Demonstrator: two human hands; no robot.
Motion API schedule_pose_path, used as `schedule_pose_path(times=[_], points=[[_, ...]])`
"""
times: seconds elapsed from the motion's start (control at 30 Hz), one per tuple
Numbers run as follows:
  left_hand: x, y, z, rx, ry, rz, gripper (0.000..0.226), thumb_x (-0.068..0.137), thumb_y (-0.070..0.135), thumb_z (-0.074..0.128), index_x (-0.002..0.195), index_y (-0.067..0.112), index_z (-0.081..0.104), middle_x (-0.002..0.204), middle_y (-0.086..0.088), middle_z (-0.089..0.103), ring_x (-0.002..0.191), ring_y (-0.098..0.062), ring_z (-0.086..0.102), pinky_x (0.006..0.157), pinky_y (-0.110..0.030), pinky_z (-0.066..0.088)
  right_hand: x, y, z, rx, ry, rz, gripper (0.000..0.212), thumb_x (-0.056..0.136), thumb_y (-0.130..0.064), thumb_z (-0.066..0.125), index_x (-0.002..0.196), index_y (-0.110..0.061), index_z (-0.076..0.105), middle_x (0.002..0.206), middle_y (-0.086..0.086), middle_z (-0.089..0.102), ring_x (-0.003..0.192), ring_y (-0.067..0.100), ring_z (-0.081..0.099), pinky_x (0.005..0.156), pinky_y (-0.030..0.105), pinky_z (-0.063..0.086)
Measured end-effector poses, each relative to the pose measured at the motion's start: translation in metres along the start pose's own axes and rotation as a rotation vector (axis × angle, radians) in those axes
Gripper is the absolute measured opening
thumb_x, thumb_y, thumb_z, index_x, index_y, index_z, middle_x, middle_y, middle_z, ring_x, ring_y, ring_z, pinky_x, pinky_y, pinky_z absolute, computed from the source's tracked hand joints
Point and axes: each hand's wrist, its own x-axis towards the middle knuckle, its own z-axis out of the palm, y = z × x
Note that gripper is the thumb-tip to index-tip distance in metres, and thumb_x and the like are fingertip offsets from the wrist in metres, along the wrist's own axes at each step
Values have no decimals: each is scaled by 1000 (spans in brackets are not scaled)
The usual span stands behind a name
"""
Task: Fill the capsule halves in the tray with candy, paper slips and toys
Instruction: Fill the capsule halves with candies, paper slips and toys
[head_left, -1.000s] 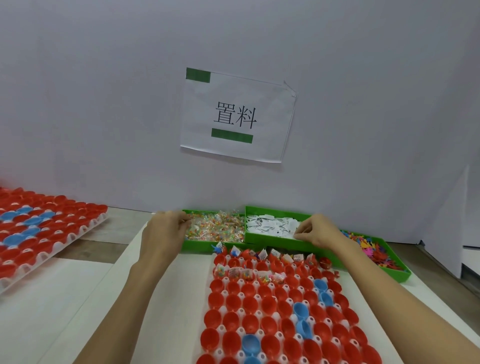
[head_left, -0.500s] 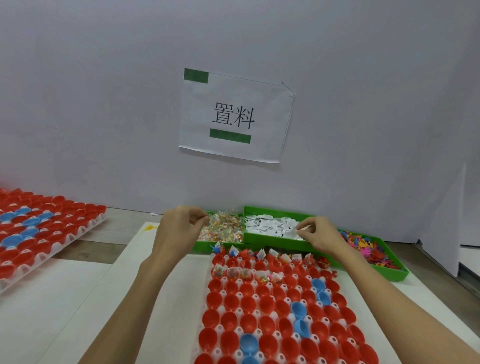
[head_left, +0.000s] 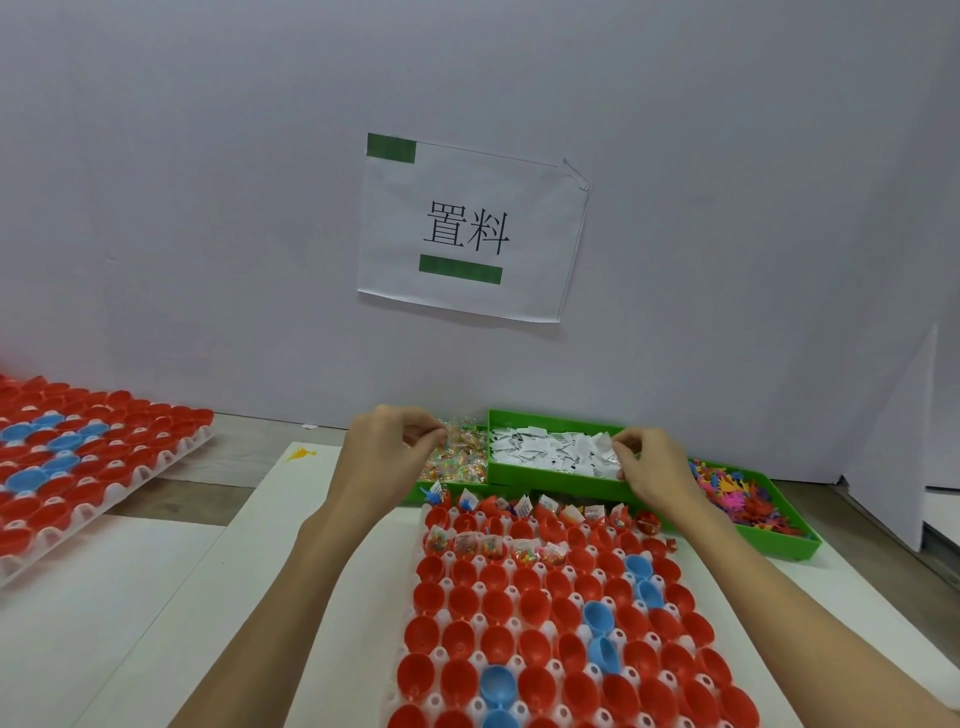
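A white tray (head_left: 431, 613) of red and a few blue capsule halves (head_left: 524, 608) lies in front of me. Its far row holds toys, slips and candy; the second row holds candy in several cups. My left hand (head_left: 387, 457) hovers at the candy bin (head_left: 460, 457), fingers curled and pinching a wrapped candy. My right hand (head_left: 652, 470) is at the right end of the paper-slip bin (head_left: 550, 449), fingertips pinching a white slip. A green bin of small colourful toys (head_left: 737, 491) sits to the right.
A second tray of red and blue capsule halves (head_left: 78, 457) lies at the far left. A white wall with a taped paper sign (head_left: 467, 228) rises right behind the bins. A small yellow toy (head_left: 301, 453) lies on the white table left of my left hand.
Both hands have lifted slightly from the bins, each with fingertips drawn together on a piece. The view has drifted a little, so the bins sit further right.
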Motion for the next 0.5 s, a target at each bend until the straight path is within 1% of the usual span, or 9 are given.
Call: schedule_pose_path(times=[0.03,0.07,0.17,0.23,0.3,0.4,0.47,0.5], points=[[0,1,0,-1,1,0,11,93,22,74,99,17,82,86,8,76,74,5,63,67,-4,42,1,0,0,-7,-2,3,22,103,-13,57,120,-5,68,99,2,68,67,5,64,55,12,40],[0,1,-1,-2,2,2,11,93,22,74,99,16,82,85,8,76,74,6,62,66,-3,41,2,0,0,-11,-10,8,20,101,-12,59,117,-5,69,99,3,69,67,6,65,55,12,41],[-1,3,-2,1,0,7,12,94,22,73,99,16,82,85,8,75,73,7,62,66,-2,40,5,-1,-3,12,-45,20,10,96,-11,68,103,-7,74,84,0,70,64,6,67,51,9,41],[-1,5,-3,0,-4,5,13,94,22,73,101,15,82,88,5,77,73,6,61,67,-2,40,7,-3,-6,34,-75,24,3,93,-11,72,93,-13,75,83,1,72,67,10,68,54,12,44],[-2,6,-3,0,-6,6,13,94,22,73,102,15,81,90,3,78,73,6,61,67,-2,39,8,-4,-7,44,-102,25,14,93,-10,72,85,-21,73,87,2,73,71,15,70,58,20,49],[-3,7,-3,2,-9,-2,13,94,22,73,101,14,81,90,3,78,73,5,61,66,-1,39,7,-4,-8,76,-128,51,20,96,-8,68,85,-24,73,89,3,74,75,20,71,68,31,58],[-3,8,-4,-7,-10,-9,13,94,22,73,101,15,81,89,4,78,73,4,62,66,-1,39,6,-2,-8,68,-123,55,21,97,-6,65,91,-23,75,91,3,72,77,24,71,68,35,58],[-3,9,-4,-13,-16,-12,13,94,22,73,100,15,82,88,5,77,73,4,63,66,-1,40,5,-1,-8,58,-102,52,20,97,-4,64,97,-21,75,93,3,71,78,25,70,66,35,58]])
